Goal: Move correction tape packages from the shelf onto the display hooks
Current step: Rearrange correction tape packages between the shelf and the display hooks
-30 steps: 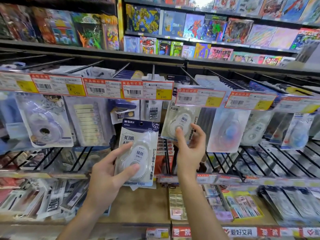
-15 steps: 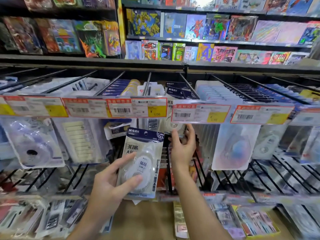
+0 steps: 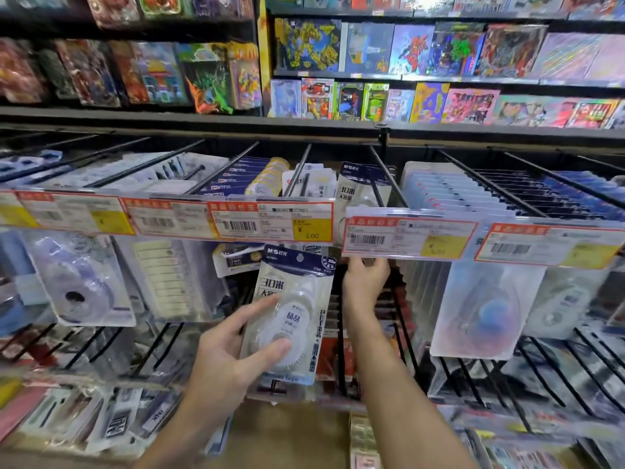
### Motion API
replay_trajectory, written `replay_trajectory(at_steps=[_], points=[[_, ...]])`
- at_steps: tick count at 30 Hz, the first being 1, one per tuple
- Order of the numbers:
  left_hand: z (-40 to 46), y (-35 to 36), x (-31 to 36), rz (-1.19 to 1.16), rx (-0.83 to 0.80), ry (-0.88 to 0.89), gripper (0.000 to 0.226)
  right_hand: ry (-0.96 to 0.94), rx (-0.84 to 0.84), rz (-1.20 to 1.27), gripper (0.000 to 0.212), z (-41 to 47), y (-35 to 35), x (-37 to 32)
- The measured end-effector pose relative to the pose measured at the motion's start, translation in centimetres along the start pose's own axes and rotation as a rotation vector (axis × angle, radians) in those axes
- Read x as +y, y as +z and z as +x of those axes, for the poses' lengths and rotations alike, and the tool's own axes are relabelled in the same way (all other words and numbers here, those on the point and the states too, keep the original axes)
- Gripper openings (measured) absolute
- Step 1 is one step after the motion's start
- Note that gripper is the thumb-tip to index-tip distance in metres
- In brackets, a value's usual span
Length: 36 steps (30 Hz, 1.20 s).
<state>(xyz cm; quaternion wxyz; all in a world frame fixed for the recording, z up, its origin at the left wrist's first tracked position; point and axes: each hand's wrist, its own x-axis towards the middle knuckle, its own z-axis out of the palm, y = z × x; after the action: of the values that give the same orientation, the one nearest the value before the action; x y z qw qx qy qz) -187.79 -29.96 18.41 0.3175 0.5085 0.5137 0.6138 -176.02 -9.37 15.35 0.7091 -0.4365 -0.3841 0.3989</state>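
Left hand [image 3: 233, 353]: I grip a pack [image 3: 292, 316] — thumb on the blister front, fingers curled behind the card.
Right hand [image 3: 365, 282]: up at 12 o'clock, fingertips hidden behind the price tag [image 3: 407, 236]; I cannot tell how far open it is or whether it holds anything.
Pack: upright in front of me, below the tags, hang hole at its top.
Hook [image 3: 387, 176]: at 12 o'clock above the tag, one matching pack on it.
Handling: light, I judge — thin card bends, smooth blister slips; best held by the lower card edges, leaving the hole clear.
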Motion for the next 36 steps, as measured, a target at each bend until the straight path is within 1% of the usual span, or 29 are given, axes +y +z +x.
replay_trajectory(at_steps=[4,9,13,18,21,26,28,30,31,33,36], points=[[-0.4,0.5,-0.2,-0.022,0.025,0.001,0.049,0.009,-0.001,0.018,0.031,0.7,0.2,0.3],[-1.1,1.1,-0.5,-0.055,0.014,-0.011,0.049,0.023,-0.010,0.009,0.024,1.4,0.2,0.3],[-1.9,1.0,-0.7,0.010,0.025,0.036,0.050,0.034,-0.039,-0.005,0.030,1.3,0.1,0.2],[-2.8,0.2,-0.8,-0.001,0.073,0.032,0.050,0.037,-0.047,-0.006,0.038,1.6,0.2,-0.2],[-3.6,-0.5,-0.5,-0.001,0.045,0.015,0.051,0.023,-0.054,-0.031,0.043,1.5,0.4,-0.3],[-4.0,-2.5,0.0,0.014,0.006,0.006,0.051,0.012,-0.036,-0.137,0.037,1.3,0.2,-1.0],[-4.1,-3.4,0.2,0.011,-0.013,0.016,0.050,0.022,-0.044,-0.171,0.047,0.5,-0.4,-1.7],[-4.4,-4.1,0.4,-0.009,-0.029,0.028,0.051,0.067,-0.061,-0.232,0.063,-0.9,-1.3,-2.5],[-4.7,-4.4,0.5,-0.027,-0.043,0.023,0.051,0.072,-0.086,-0.280,0.066,-1.9,-1.8,-2.8],[-5.1,-5.0,0.4,-0.041,-0.086,0.002,0.051,0.050,-0.176,-0.467,0.063,-3.7,-2.9,-3.3],[-5.6,-5.7,0.2,-0.004,-0.122,0.017,0.050,0.023,-0.377,-0.829,0.051,-6.7,-5.4,-3.9]])
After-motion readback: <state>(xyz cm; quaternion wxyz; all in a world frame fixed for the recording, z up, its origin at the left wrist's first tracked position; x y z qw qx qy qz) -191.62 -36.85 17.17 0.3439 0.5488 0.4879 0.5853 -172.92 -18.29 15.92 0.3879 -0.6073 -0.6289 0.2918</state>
